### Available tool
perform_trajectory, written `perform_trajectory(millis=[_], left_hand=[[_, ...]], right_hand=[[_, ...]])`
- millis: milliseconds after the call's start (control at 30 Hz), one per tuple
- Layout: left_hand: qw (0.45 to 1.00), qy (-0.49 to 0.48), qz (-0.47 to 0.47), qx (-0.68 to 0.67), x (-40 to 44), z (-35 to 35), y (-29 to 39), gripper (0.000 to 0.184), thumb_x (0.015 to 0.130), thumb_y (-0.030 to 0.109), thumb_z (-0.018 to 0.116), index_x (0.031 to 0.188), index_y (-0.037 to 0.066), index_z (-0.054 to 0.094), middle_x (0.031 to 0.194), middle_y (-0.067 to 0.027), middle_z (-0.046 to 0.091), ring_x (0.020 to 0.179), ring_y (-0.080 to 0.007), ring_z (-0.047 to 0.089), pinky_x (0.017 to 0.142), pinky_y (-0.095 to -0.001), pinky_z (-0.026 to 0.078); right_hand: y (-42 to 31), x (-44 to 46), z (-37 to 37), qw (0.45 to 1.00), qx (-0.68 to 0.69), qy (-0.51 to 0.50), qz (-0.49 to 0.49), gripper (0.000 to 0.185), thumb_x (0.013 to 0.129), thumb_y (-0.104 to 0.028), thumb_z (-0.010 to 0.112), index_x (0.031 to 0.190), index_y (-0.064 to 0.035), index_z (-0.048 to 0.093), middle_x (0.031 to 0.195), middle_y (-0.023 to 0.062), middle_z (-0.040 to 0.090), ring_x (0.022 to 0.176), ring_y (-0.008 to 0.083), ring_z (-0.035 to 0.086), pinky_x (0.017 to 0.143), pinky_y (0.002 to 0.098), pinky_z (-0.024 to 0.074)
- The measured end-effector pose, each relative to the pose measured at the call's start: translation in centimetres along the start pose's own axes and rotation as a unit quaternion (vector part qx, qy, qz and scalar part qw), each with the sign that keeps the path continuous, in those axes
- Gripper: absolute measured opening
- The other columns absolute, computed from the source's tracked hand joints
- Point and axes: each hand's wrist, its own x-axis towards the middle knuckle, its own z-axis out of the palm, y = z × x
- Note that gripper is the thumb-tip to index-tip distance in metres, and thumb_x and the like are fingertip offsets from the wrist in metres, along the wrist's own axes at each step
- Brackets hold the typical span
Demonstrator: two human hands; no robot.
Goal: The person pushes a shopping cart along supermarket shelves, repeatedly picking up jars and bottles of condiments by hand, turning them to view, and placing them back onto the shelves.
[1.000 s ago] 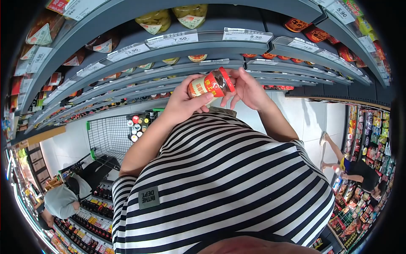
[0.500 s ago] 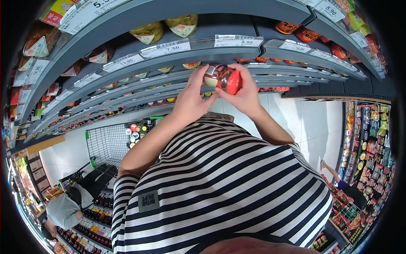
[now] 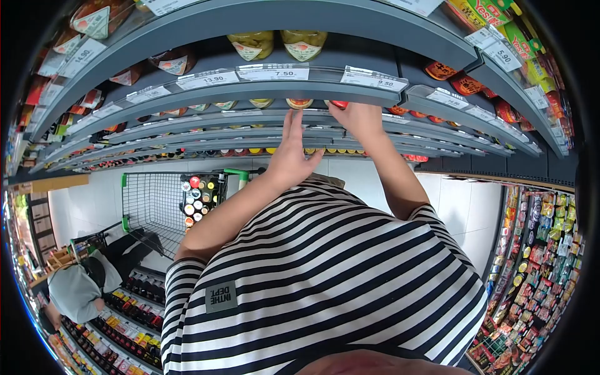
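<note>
My right hand (image 3: 362, 122) reaches in at a lower shelf and grips a jar; only a bit of its red lid (image 3: 339, 105) shows between the fingers and the shelf edge. The rest of the jar is hidden by the hand and the shelf above. My left hand (image 3: 289, 152) is open and holds nothing, its fingers stretched up toward the shelf front. Just past those fingertips stands a jar with a pale label (image 3: 300, 102).
Green pickle jars (image 3: 250, 45) stand on a higher shelf above price tags (image 3: 273, 73). Behind to the left is a shopping cart (image 3: 150, 197) holding several lidded jars or bottles (image 3: 197, 200). A person in grey (image 3: 75, 290) bends beside bottle shelves. Packaged goods (image 3: 537, 262) fill racks at right.
Both hands held the red-lidded jar before. My left hand has let go, and my right hand has carried the jar up to the shelf. The view has shifted slightly.
</note>
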Motion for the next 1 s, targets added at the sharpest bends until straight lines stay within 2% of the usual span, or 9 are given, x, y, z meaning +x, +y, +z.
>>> perform_trajectory(millis=[67, 200, 267, 367, 467, 533, 633, 767, 1000], left_hand=[[1.0, -0.003, -0.008, 0.003, -0.1, -0.2, -0.2, 0.102, 0.087, 0.019, 0.076, 0.16, 0.001, 0.007, 0.166, -0.0233, 0.008, 0.136, -0.0349, 0.049, 0.094, -0.0386, 0.053], [1.0, -0.002, -0.028, -0.005, -0.3, -0.7, -0.4, 0.101, 0.088, 0.019, 0.076, 0.159, 0.0, 0.007, 0.165, -0.024, 0.011, 0.135, -0.0339, 0.049, 0.091, -0.0368, 0.053], [0.999, -0.001, -0.031, -0.006, -0.3, -0.7, -0.7, 0.1, 0.088, 0.018, 0.076, 0.159, -0.001, 0.007, 0.165, -0.024, 0.012, 0.135, -0.0336, 0.05, 0.09, -0.0362, 0.053], [0.999, 0.005, -0.024, -0.02, -0.4, -0.7, -1.3, 0.1, 0.088, 0.018, 0.076, 0.159, -0.001, 0.007, 0.164, -0.0241, 0.014, 0.134, -0.0332, 0.051, 0.088, -0.035, 0.054], [0.999, 0.005, -0.031, -0.017, -0.4, -1.0, -1.5, 0.1, 0.088, 0.017, 0.076, 0.159, -0.001, 0.008, 0.164, -0.0251, 0.014, 0.133, -0.0341, 0.052, 0.086, -0.0351, 0.055], [1.0, 0.02, -0.012, -0.016, -0.2, -1.0, -1.9, 0.098, 0.085, 0.019, 0.075, 0.157, -0.005, 0.012, 0.163, -0.0299, 0.015, 0.133, -0.0401, 0.052, 0.099, -0.0397, 0.053], [0.997, 0.046, 0.032, 0.049, 0.1, -0.7, -3.0, 0.1, 0.086, 0.016, 0.076, 0.159, -0.002, 0.009, 0.165, -0.0277, 0.012, 0.134, -0.038, 0.052, 0.091, -0.0384, 0.055], [0.999, 0.032, 0.008, 0.036, 0.2, -1.3, -2.1, 0.1, 0.086, 0.016, 0.075, 0.159, -0.002, 0.009, 0.166, -0.0267, 0.01, 0.136, -0.0385, 0.051, 0.095, -0.0386, 0.054], [0.999, 0.024, -0.01, 0.031, 0.6, -1.6, -3.1, 0.102, 0.086, 0.02, 0.076, 0.16, -0.002, 0.008, 0.167, -0.0227, 0.011, 0.133, -0.0361, 0.052, 0.095, -0.0372, 0.054]], right_hand=[[0.1, 0.8, 0.0, 0.998, -0.014, -0.066, 0.009, 0.026, 0.079, -0.033, 0.08, 0.08, -0.0083, 0.073, 0.075, 0.0077, 0.07, 0.075, 0.0303, 0.068, 0.068, 0.0424, 0.0547], [1.0, 1.0, 1.2, 0.997, -0.056, -0.047, -0.03, 0.026, 0.08, -0.036, 0.08, 0.079, -0.0103, 0.075, 0.071, 0.0058, 0.069, 0.073, 0.0285, 0.068, 0.067, 0.0422, 0.0544], [0.7, 0.6, 1.0, 0.995, -0.055, -0.089, -0.003, 0.032, 0.081, -0.032, 0.078, 0.1, -0.0065, 0.073, 0.091, 0.0115, 0.071, 0.084, 0.0328, 0.069, 0.073, 0.0455, 0.0543], [-2.6, 1.1, -2.1, 0.977, -0.025, -0.188, 0.098, 0.033, 0.082, -0.034, 0.077, 0.101, -0.0065, 0.072, 0.095, 0.013, 0.071, 0.084, 0.0339, 0.069, 0.074, 0.0458, 0.0548], [-4.0, -0.9, 0.4, 0.998, -0.001, -0.057, 0.039, 0.032, 0.083, -0.039, 0.078, 0.098, -0.0108, 0.075, 0.086, 0.0098, 0.072, 0.081, 0.0322, 0.07, 0.068, 0.0441, 0.0556], [-4.7, -0.4, 1.4, 0.996, 0.024, -0.079, 0.024, 0.032, 0.084, -0.039, 0.077, 0.099, -0.0103, 0.075, 0.088, 0.011, 0.072, 0.081, 0.0326, 0.07, 0.068, 0.0445, 0.0555], [-5.3, 1.4, 2.5, 0.993, 0.04, -0.114, -0.016, 0.031, 0.084, -0.037, 0.076, 0.1, -0.0095, 0.074, 0.09, 0.0118, 0.072, 0.081, 0.0328, 0.07, 0.068, 0.0449, 0.0552], [-4.7, 3.1, 4.8, 0.985, 0.029, -0.167, -0.029, 0.028, 0.086, -0.033, 0.074, 0.101, -0.0088, 0.074, 0.091, 0.0108, 0.072, 0.082, 0.0321, 0.069, 0.071, 0.0446, 0.0545], [-4.7, 3.9, 5.9, 0.992, -0.031, -0.072, -0.104, 0.025, 0.086, -0.031, 0.072, 0.1, -0.0103, 0.075, 0.091, 0.0085, 0.073, 0.081, 0.0292, 0.069, 0.071, 0.0427, 0.0546]])
